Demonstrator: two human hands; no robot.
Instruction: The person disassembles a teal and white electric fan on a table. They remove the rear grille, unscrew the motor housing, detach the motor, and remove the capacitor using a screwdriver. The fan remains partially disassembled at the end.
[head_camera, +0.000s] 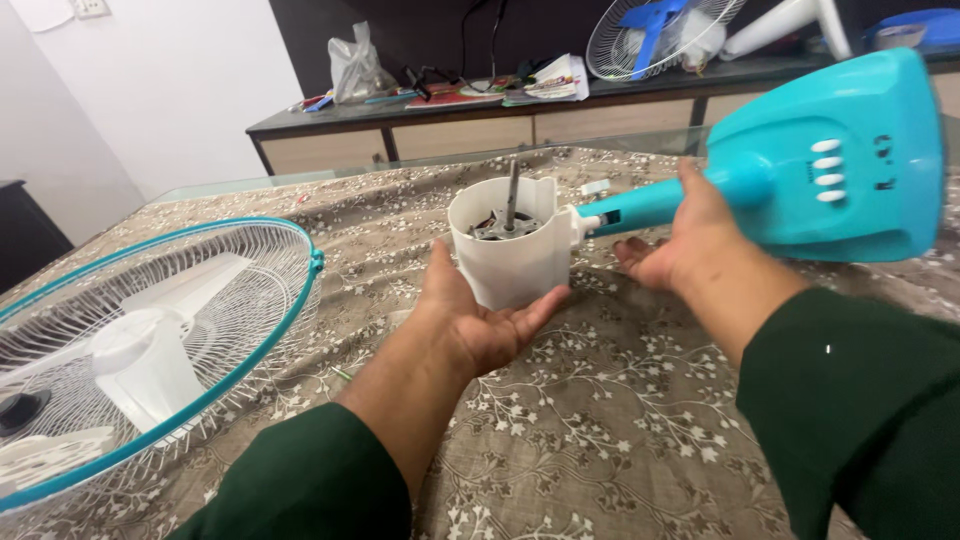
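The left hand (480, 320) lies palm-up, fingers spread, cupping the white motor housing (512, 250) just past centre. The right hand (690, 235) wraps the teal fan neck (650, 205); its fingers are hidden behind it. The teal fan base (840, 160) tilts up at 2 o'clock. A wire fan guard (150, 340), cut off, lies at 9 o'clock on the patterned worktop (620, 420). A cluttered sideboard (450, 125) stands at 12 o'clock.

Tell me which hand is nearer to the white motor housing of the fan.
Left. The left hand cups the white motor housing from below and the side, touching it. The right hand is off to its right, under the teal fan neck.
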